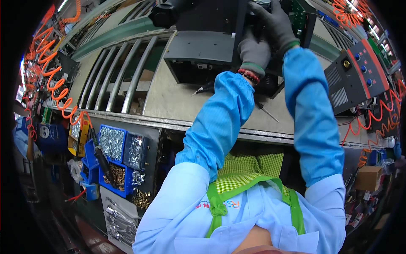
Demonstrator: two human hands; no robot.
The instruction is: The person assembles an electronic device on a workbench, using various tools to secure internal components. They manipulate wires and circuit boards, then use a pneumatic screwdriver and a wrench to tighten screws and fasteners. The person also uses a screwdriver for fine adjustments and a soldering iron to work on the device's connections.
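Observation:
My two hands, in grey work gloves, reach into a dark, boxy equipment housing (203, 44) at the top of the view. The left hand (255, 54) is low against its inner side, fingers bent inward; what they grip is hidden. Further in and to the right, my right hand (277, 27) bends its fingers round something beside a shiny round part; I cannot make out what. A green circuit board (299, 19) shows to the right of that hand. Under the housing's near edge lie dark cables (206, 88), and a screwdriver (268, 112) rests on the bench below my left wrist.
Metal rollers (120, 76) run left of the bench top (163, 99). Blue bins (112, 142) of screws and a black power driver (103, 163) sit lower left. A dark panel with blue knobs (355, 74) leans at right. Orange coiled hoses (50, 63) hang at both sides.

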